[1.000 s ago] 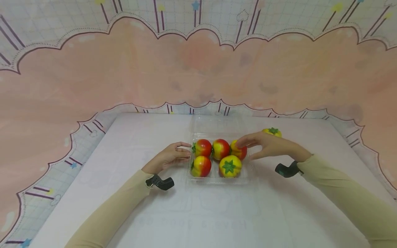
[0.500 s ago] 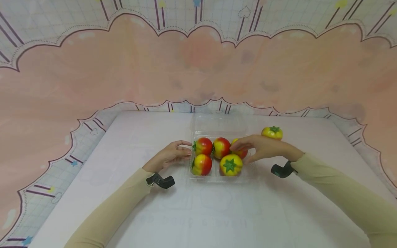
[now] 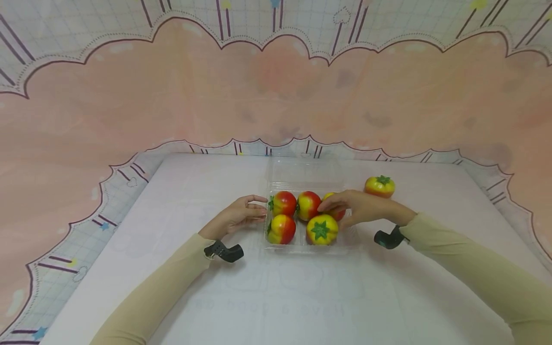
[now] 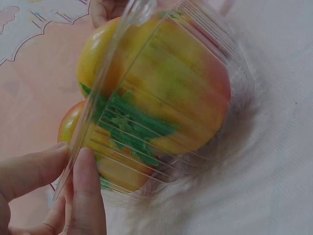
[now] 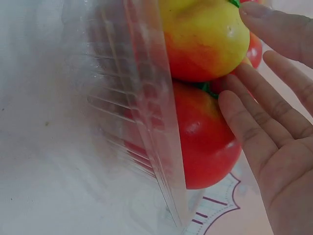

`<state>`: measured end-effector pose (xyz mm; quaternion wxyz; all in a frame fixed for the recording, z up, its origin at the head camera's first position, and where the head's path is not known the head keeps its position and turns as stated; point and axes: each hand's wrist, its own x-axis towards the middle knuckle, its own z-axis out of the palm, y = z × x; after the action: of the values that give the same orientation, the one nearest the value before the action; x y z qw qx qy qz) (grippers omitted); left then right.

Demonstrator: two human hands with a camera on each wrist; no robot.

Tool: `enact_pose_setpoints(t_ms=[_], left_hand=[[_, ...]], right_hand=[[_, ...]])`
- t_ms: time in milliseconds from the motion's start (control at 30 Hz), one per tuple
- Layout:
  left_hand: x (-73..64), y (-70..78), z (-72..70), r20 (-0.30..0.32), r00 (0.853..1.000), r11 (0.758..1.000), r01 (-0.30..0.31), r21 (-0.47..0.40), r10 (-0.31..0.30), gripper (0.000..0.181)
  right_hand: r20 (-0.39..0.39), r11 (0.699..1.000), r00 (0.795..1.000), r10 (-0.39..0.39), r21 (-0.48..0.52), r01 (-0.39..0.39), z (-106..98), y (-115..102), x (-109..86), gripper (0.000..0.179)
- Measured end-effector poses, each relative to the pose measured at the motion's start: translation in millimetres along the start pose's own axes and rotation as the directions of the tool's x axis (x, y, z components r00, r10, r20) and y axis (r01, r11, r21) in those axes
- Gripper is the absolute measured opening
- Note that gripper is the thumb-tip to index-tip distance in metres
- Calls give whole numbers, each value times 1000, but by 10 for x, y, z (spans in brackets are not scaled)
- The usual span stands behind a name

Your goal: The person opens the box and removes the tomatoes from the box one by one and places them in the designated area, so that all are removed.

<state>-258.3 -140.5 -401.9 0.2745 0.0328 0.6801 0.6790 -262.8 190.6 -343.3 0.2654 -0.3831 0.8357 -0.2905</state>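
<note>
A clear plastic clamshell box [image 3: 286,248] holds several red-and-yellow, tomato-like toy fruits with green leafy tops. My left hand [image 3: 237,215] pinches the box's left rim between thumb and finger, as the left wrist view shows. My right hand [image 3: 360,208] is over the box's right side, its fingers nearly straight. In the right wrist view those fingers lie against a red fruit [image 5: 208,139] in the back right place, and the thumb is by the top of the yellow fruit [image 5: 205,39] in front. The head view shows that back right fruit partly hidden by the hand.
One more yellow-orange fruit [image 3: 379,187] lies on the white table [image 3: 276,297], behind and to the right of the box. The box's clear lid [image 3: 306,170] is folded back toward the patterned cloth backdrop [image 3: 258,96].
My right hand has moved left and settled over the back right fruit, so the loose fruit behind it shows more fully. The left hand stays at the box rim.
</note>
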Motion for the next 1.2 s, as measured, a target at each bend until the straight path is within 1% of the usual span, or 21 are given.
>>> enact_pose_setpoints(t_ms=[267,500,733,1067,1200], left_hand=[[10,-12,15,-7,1000,999,2,-35,-3,48],[-10,-1,19,-12,1000,1000,-2,-27,2,48],[-25,6,21,-11,1000,1000,-10,-4,10,48],[4,-28,6,-11,1000,1000,-11,-11,11,47],[7,-26,8,-16,1000,1000,-8,-11,8,47]], right_hand=[[-14,999,1000,21,-29,-21,44,-7,23,51],[-27,998,999,42,-54,-44,69,-30,44,50],[-41,995,999,21,-102,-25,95,-25,76,46],[-52,993,998,25,-115,-31,118,-6,99,46],[-50,994,999,-3,-111,-2,114,-14,93,45]])
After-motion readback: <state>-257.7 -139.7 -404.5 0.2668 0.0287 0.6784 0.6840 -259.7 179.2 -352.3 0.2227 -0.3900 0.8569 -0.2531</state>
